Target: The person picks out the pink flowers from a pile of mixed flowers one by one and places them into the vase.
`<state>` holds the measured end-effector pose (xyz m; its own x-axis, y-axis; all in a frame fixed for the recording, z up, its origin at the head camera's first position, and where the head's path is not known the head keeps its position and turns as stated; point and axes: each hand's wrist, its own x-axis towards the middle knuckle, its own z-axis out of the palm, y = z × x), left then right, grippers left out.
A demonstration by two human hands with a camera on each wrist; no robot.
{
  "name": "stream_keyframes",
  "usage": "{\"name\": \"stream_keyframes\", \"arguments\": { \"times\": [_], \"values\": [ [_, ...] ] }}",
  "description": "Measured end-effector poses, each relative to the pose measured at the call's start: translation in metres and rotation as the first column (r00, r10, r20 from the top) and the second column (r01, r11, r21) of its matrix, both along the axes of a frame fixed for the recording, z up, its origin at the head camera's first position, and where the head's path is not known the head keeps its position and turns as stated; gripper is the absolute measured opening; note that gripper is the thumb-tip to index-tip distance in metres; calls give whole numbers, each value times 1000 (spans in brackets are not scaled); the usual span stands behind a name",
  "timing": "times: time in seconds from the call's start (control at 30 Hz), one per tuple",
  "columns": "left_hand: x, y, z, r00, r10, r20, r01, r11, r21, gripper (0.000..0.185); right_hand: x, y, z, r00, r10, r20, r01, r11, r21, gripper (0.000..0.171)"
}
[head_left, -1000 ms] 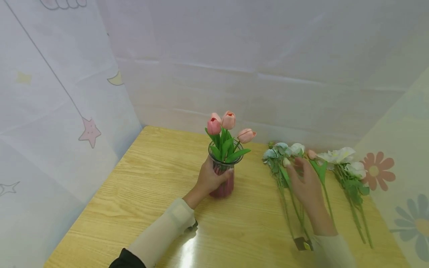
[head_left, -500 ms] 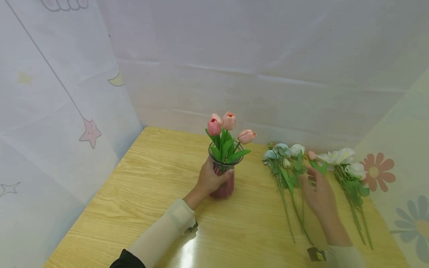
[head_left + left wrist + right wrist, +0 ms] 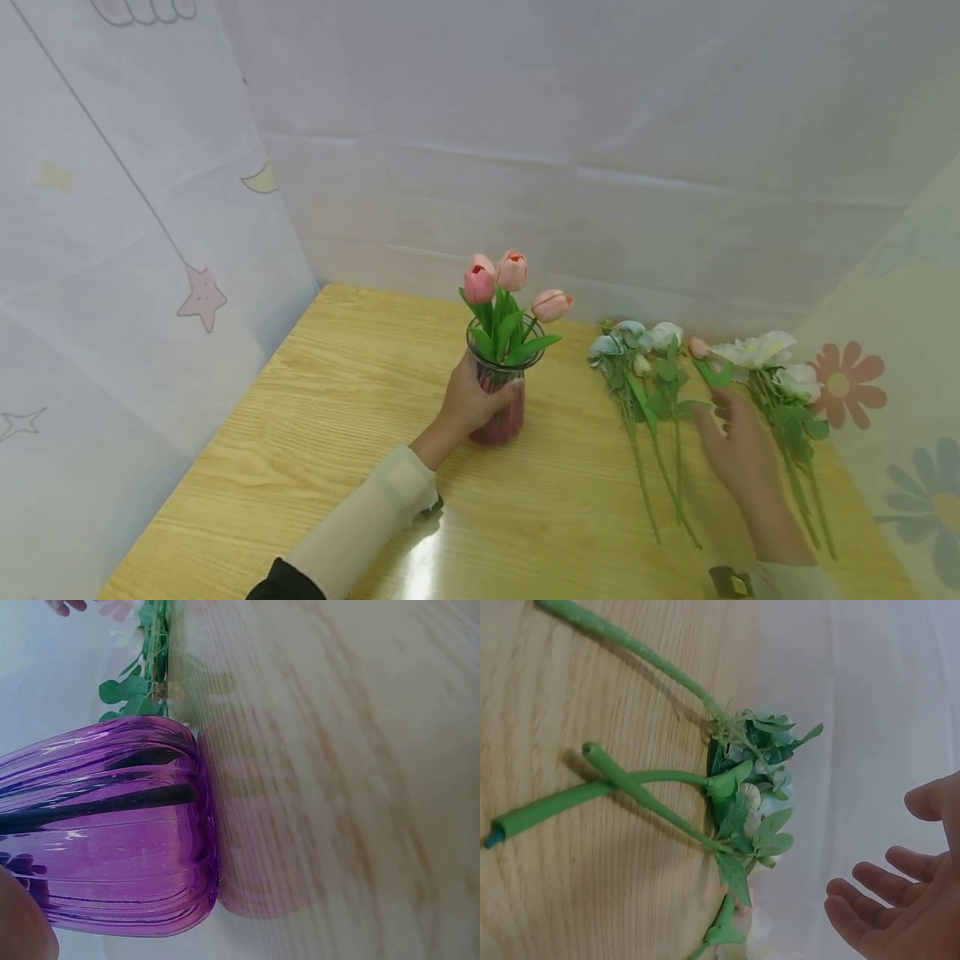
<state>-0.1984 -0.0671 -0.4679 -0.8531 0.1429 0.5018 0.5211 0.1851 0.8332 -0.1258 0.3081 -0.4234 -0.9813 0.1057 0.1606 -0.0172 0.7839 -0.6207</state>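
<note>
Left hand [image 3: 467, 406] wrapped round purple vase [image 3: 501, 408] of pink tulips [image 3: 512, 283]. Right hand [image 3: 738, 446] spread loose, holding nothing, above loose stems [image 3: 660, 400] on wooden table [image 3: 330, 417].

The head camera is looking down and forward over the wooden table [image 3: 315, 433]. The left wrist camera is sitting close beside the purple vase [image 3: 112, 832], while the right wrist camera is looking closely at the pale blue flower stems [image 3: 735, 795]; both things are also showing in the head view.

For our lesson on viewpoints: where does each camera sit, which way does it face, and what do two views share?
Head: above, facing down at wooden table; shows both hands, sleeves.
Left wrist: low beside purple ribbed glass vase; sliver of left hand.
Right wrist: over pale blue flower stems; right hand open.
Shared: head and left wrist both show the vase.
</note>
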Motion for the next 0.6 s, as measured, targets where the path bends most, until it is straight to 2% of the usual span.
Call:
{"name": "stream_keyframes", "arguments": {
  "times": [0.37, 0.6],
  "values": [
    [0, 0, 1, 1000, 7, -19, -7, 1000, -13, 76, 0, 23, -8, 997, -7, 70, 2, 997, 73, 69],
    [0, 0, 0, 1000, 12, -7, -13, 1000, -15, 77, 2, 35, -12, 993, -4, 120, -9, 995, 103, 68]
  ]
}}
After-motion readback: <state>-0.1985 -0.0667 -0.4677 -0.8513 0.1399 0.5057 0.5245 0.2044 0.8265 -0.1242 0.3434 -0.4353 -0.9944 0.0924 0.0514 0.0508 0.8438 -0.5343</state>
